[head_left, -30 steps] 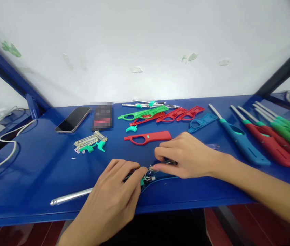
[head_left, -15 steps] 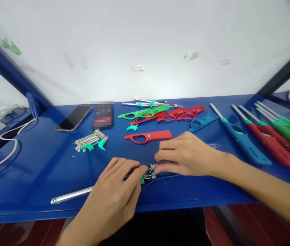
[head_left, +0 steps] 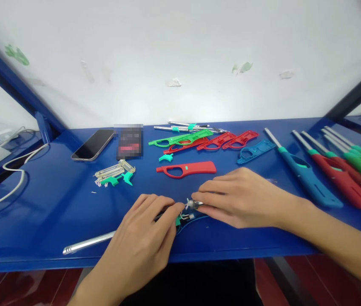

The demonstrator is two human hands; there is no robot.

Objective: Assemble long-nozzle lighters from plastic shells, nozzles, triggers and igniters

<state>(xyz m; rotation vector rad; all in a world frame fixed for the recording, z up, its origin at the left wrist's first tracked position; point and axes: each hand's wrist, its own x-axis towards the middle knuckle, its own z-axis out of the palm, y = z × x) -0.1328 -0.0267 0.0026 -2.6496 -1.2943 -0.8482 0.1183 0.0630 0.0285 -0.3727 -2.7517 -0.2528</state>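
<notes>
Left hand [head_left: 145, 229] holds the tube [head_left: 89, 242] over the blue shell [head_left: 191, 221], near the counter's [head_left: 55, 204] front edge; right hand [head_left: 244, 197] pinches a small fitting [head_left: 193, 204]. Keep the shell still, sparing the wire [head_left: 183, 216].

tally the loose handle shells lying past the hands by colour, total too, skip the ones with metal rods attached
Green shell: 1
Red shells: 4
Blue shell: 1
Total: 6
</notes>
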